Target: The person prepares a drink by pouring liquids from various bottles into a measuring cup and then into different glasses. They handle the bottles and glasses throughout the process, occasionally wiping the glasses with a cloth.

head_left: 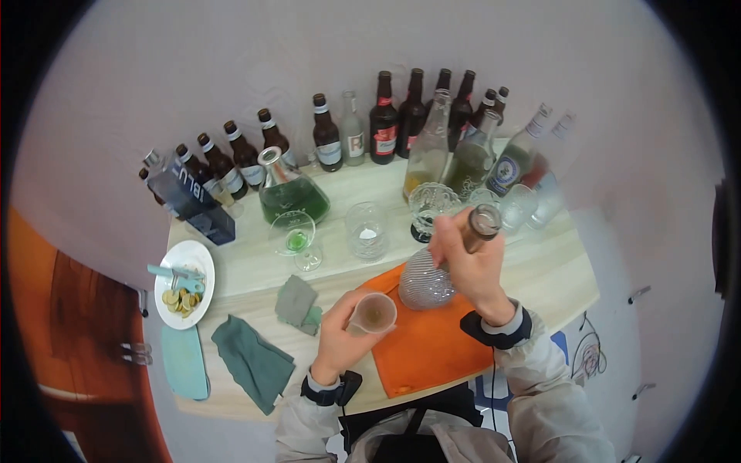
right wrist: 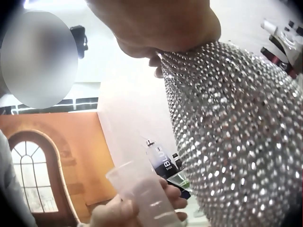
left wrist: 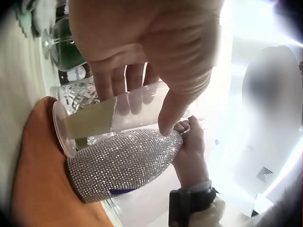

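My left hand [head_left: 340,339] grips a translucent plastic measuring cup [head_left: 376,310], its fingers on one side and its thumb on the other. Cloudy pale liquid fills the cup's lower part, as the left wrist view shows of the cup [left wrist: 90,124]. To its right, my right hand [head_left: 477,270] holds a rhinestone-covered bottle [head_left: 426,284] round the neck, below its open mouth. The bottle's studded body [left wrist: 125,163] stands close beside the cup, its base at the orange cloth [head_left: 421,359].
Behind the hands stand a cut-glass tumbler [head_left: 367,231], a stemmed glass [head_left: 307,255], a goblet [head_left: 434,202] and a green-filled decanter [head_left: 295,201]. Brown bottles [head_left: 327,139] line the back. At left are a plate [head_left: 207,266] of lemon slices, a blue bottle [head_left: 193,202] and a green cloth [head_left: 251,359].
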Available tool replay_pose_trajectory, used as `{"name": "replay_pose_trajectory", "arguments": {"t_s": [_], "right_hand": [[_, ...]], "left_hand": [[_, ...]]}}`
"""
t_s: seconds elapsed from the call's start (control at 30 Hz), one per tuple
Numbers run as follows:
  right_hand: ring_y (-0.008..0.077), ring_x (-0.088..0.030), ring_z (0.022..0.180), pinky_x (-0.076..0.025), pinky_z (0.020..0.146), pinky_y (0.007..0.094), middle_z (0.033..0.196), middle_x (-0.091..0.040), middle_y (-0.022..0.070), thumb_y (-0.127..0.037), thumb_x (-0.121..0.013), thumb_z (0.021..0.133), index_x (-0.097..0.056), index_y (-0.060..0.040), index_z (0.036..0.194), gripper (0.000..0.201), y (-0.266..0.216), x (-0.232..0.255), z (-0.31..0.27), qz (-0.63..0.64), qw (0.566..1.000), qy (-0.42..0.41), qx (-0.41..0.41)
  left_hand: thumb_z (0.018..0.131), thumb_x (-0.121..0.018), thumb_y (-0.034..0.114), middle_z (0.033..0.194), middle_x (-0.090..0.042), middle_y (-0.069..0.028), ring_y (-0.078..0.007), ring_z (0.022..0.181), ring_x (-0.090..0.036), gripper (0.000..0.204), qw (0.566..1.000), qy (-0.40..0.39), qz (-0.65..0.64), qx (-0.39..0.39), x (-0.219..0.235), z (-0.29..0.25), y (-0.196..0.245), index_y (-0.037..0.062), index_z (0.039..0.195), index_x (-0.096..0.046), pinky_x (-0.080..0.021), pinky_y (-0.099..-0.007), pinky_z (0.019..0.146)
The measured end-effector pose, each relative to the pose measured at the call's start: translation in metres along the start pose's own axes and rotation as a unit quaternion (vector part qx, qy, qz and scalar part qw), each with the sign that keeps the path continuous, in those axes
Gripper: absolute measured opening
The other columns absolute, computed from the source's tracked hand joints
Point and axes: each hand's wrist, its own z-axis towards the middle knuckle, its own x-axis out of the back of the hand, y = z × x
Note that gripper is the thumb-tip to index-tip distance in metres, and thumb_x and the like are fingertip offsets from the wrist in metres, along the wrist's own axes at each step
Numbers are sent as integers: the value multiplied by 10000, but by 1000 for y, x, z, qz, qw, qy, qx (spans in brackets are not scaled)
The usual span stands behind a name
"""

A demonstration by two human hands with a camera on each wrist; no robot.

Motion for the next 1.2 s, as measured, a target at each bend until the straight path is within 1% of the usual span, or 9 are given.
{"name": "replay_pose_trajectory", "arguments": {"t_s": [0.07, 0.13, 0.17, 0.37, 0.5, 0.73, 0.83, 0.97, 1.2], "right_hand": [[83, -597, 609, -484, 586, 266, 709, -669, 28, -196, -765, 979, -629, -20, 864, 250, 10, 7, -12, 4, 998, -8, -57], [123, -663, 798, -539, 757, 308, 922, -714, 74, -186, -815, 925, -641, -8, 1072, 289, 19, 4, -22, -98, 994, -39, 19], [215, -660, 1096, -506, 984, 372, 1190, -673, 143, -174, -849, 874, -575, -13, 1301, 532, 22, 16, -25, -98, 990, -91, -35], [395, -537, 1321, -435, 1116, 467, 1376, -570, 225, -144, -884, 808, -510, -4, 1401, 715, -6, 58, -72, -294, 938, -65, 170], [417, -560, 1284, -465, 1081, 487, 1378, -570, 232, -113, -892, 786, -502, 2, 1403, 739, -31, 63, -107, -254, 943, -179, 119], [390, -668, 1087, -551, 925, 431, 1177, -678, 191, -28, -883, 713, -623, 13, 1278, 623, -44, 77, -99, -297, 940, -114, 125], [387, -679, 1050, -558, 879, 420, 1129, -692, 189, -8, -881, 700, -640, 15, 1261, 611, -55, 98, -68, -364, 914, -65, 165], [383, -686, 1025, -560, 853, 406, 1149, -695, 202, 39, -851, 736, -639, 14, 1284, 589, -74, 102, -20, -422, 879, 20, 222], [398, -680, 1067, -559, 899, 419, 1181, -695, 205, 72, -816, 770, -627, 23, 1306, 570, -90, 101, 19, -451, 844, -38, 287]], "left_hand": [[753, -908, 27, 1169, -716, -88, -194, 1045, -690, 523, 1000, -10, 9, -5, -3, 1, 15, -6, 1213, -662, -546, -334, 925], [733, -918, 47, 1167, -712, -110, -238, 1074, -678, 522, 994, -14, 70, -88, -7, 5, 32, -9, 1190, -673, -534, -366, 933], [719, -932, 75, 1169, -708, -131, -275, 1104, -665, 519, 996, -13, 54, -74, -9, 3, 33, -5, 1169, -687, -523, -391, 952], [679, -976, 147, 1146, -706, -139, -290, 1029, -683, 537, 989, -17, 105, -107, -24, 3, 68, 9, 1126, -713, -535, -382, 908], [681, -987, 178, 1113, -703, -123, -264, 991, -693, 549, 987, -27, 83, -134, -44, 9, 77, 8, 1134, -728, -552, -358, 860], [683, -995, 256, 1183, -667, -147, -268, 1018, -692, 657, 973, -61, 73, -212, -57, 26, 89, -13, 1204, -696, -568, -351, 855], [661, -999, 284, 1376, -574, -185, -324, 1214, -620, 920, 964, 10, 185, -188, -42, 37, 57, -7, 1409, -550, -525, -410, 1002], [679, -989, 279, 1449, -536, -202, -359, 1320, -571, 942, 988, -57, 90, -114, -48, 65, 29, -19, 1434, -511, -466, -423, 1107], [741, -957, 277, 1414, -565, -195, -331, 1290, -591, 879, 984, -76, 81, -138, -49, 71, 7, -9, 1445, -516, -484, -413, 1075]]}}
